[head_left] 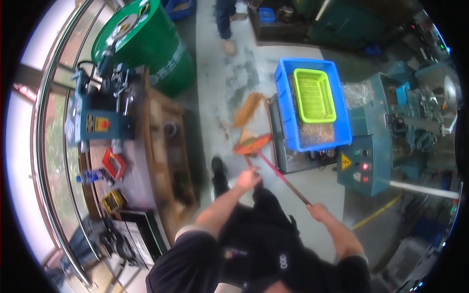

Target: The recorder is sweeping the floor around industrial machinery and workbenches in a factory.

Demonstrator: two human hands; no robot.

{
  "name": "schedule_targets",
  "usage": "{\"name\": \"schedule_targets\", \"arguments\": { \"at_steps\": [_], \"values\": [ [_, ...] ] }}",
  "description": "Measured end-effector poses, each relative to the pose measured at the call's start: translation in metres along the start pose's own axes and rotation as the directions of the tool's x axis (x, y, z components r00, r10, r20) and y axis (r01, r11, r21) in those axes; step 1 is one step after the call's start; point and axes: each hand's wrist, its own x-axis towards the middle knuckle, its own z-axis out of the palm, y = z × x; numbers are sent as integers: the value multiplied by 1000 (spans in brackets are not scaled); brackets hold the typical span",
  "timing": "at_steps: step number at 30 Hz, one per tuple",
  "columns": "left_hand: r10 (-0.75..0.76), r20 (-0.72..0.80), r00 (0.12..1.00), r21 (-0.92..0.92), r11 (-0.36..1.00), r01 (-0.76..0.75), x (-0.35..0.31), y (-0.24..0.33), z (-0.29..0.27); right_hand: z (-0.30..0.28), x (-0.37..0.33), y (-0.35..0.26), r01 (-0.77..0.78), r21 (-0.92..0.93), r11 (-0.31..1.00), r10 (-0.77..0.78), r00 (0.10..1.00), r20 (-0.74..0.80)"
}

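Note:
My right hand (318,212) is closed round the end of a long pink-and-brown stick (279,174). The stick slopes away to the left, down to a blurred orange-red head (254,145) close to the floor, which looks like a broom or dustpan. Farther left, my left hand (248,179) is wrapped round a short brownish handle (248,161) that runs to the same head. Whether the two handles belong to one tool or two, I cannot tell. Just beyond the head lies an elongated heap of golden-brown shavings (249,109) on the grey floor.
Right of the heap, a blue crate (288,122) holding shavings and a lime-green basket (315,95) stands on a low stand beside a green machine (364,168). To the left are a wooden workbench (159,122) and a green drum (168,53). Another person's legs (225,22) show at the far end.

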Motion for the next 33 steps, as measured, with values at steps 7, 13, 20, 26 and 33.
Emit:
{"name": "schedule_targets", "arguments": {
  "at_steps": [7,13,20,26,33],
  "values": [
    [377,147,914,-37,926,-376,46,-46,-19,38,-38,-49,12,16,1000,-10,992,-125],
    [356,163,920,22,931,-365,39,-64,-52,86,-63,-65,-31,143,989,55,984,-170],
    [325,121,938,50,942,-333,23,-84,-69,118,-69,-64,-42,152,988,56,994,-89],
    [261,97,960,-57,965,-257,-13,-81,-82,132,-70,-62,88,255,963,-51,988,-147],
    [189,122,974,-60,981,-183,-22,-37,-97,124,-26,-56,130,328,936,-60,975,-214]
  ]
}}
